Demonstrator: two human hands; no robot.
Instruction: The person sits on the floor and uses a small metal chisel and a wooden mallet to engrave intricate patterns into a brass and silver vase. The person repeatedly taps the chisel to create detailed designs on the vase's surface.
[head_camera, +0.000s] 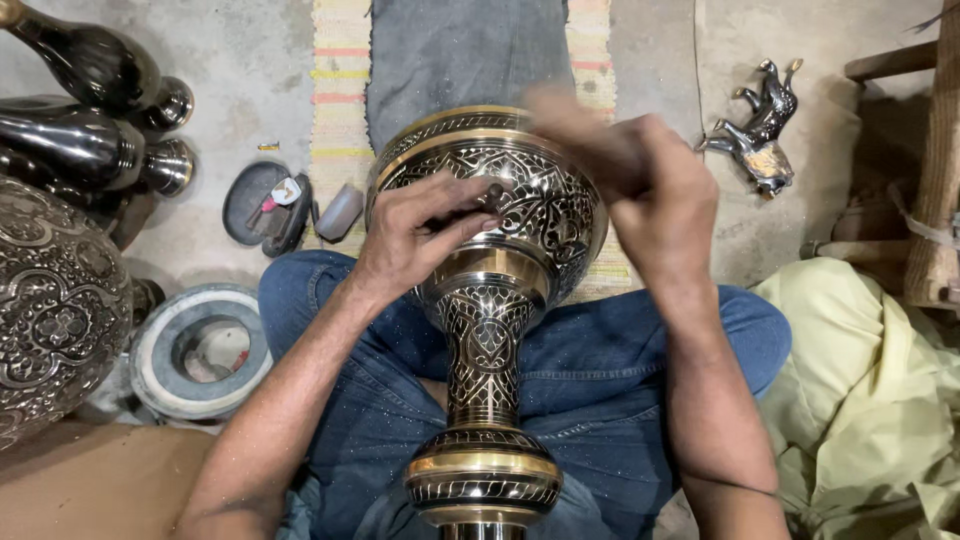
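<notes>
We are looking down at an engraved brass vase (487, 300) lying across the lap on blue jeans (590, 370), its bowl pointing away from us. The left hand (415, 235) is resting on the bowl, its fingers (455, 228) pinching closed around a small dark tool (493, 192) pressed to the metal. The right hand (640, 185) is hovering above the bowl's right side, blurred; we cannot tell its grip.

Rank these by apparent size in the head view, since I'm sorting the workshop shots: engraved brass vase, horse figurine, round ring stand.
1. Engraved brass vase, though nearest the camera.
2. Round ring stand.
3. Horse figurine.
</notes>
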